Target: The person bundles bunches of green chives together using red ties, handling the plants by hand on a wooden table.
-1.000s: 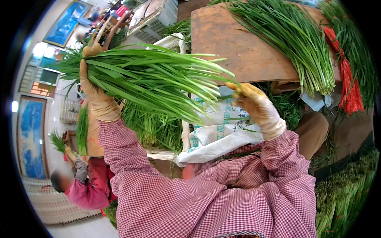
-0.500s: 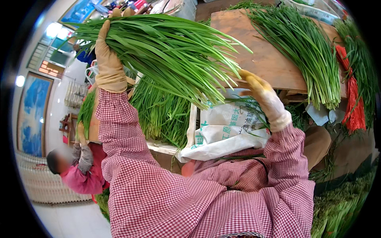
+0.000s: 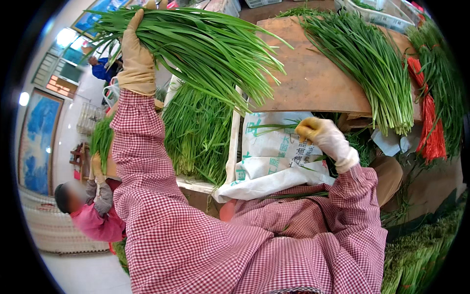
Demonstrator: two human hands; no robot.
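Observation:
My gloved left hand (image 3: 136, 59) is raised at the upper left, its fingers wrapped round a thick bunch of garlic chives (image 3: 200, 51). The pale stem ends of the bunch fan out to the right. Over the white woven sack (image 3: 267, 147), my gloved right hand (image 3: 324, 138) is closed in a pinch, apart from the bunch. A few thin chive leaves (image 3: 276, 126) stick out leftward from its yellow-stained fingertips. More loose chives (image 3: 198, 132) fill a white crate beside the sack.
A wooden board (image 3: 313, 78) bears a big pile of chives (image 3: 362, 63). Red strings (image 3: 431, 122) hang at its right end, by more bundled greens (image 3: 440, 73). At the left a co-worker in pink (image 3: 98, 218) handles greens. Several bundles (image 3: 426, 259) lie at the lower right.
My right hand has drawn down and away from the bunch's stem ends, with a few leaves now in its fingers. The bunch in my left hand has shifted slightly up and left.

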